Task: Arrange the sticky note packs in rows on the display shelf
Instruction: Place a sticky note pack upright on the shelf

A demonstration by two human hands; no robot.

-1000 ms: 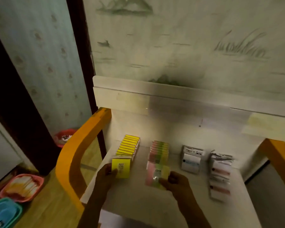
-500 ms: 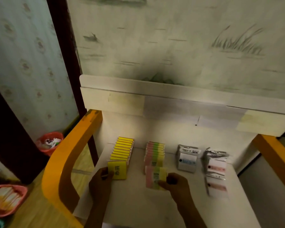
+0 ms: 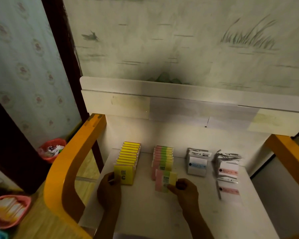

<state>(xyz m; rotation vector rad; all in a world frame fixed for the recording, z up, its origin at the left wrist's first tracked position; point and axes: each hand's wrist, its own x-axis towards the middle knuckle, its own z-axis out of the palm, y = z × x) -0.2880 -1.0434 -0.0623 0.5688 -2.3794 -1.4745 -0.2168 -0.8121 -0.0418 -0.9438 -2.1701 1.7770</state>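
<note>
Several rows of sticky note packs stand on the white display shelf (image 3: 145,213). My left hand (image 3: 109,188) grips a yellow pack (image 3: 125,175) upright at the front of the yellow row (image 3: 130,153). My right hand (image 3: 185,189) pinches a pink-green-yellow pack (image 3: 165,179) by its lower right corner, just in front of the pastel row (image 3: 163,157). Further right stand a row of white packs (image 3: 197,163) and a looser line of white-and-pink packs (image 3: 227,173).
Orange curved side rails flank the shelf, the left rail (image 3: 72,163) and the right rail (image 3: 290,156). A red bin (image 3: 50,150) sits on the wooden floor at left, and a pink basket (image 3: 9,210) of packs lies at the lower left.
Both hands have set their packs closer to the fronts of their rows. The view has shifted left and down, so the shelf appears further right.
</note>
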